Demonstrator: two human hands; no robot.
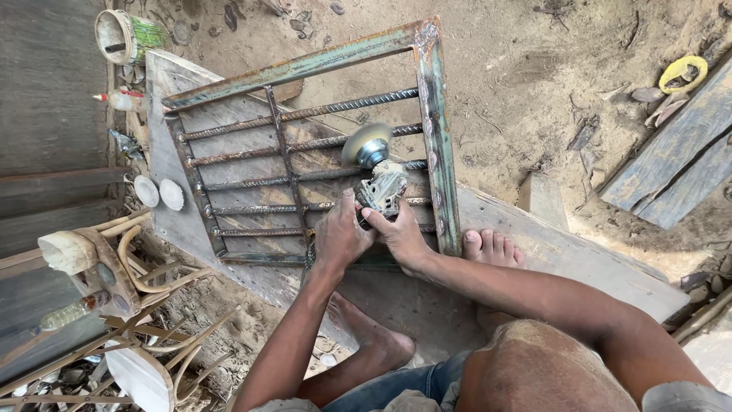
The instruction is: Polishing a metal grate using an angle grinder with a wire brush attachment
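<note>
An angle grinder with a round disc is gripped by both hands over a metal grille frame. My left hand wraps the tool's rear body. My right hand clasps it from the right side. The frame has an angle-iron border and several ribbed steel bars across it, and it lies on a weathered wooden board. The disc sits just above one bar near the frame's right rail.
My bare feet rest on the board beside the frame. Two white discs lie at the left. A green-banded tub, bottles, broken cane chairs, a yellow tape roll and planks on the sandy ground surround the spot.
</note>
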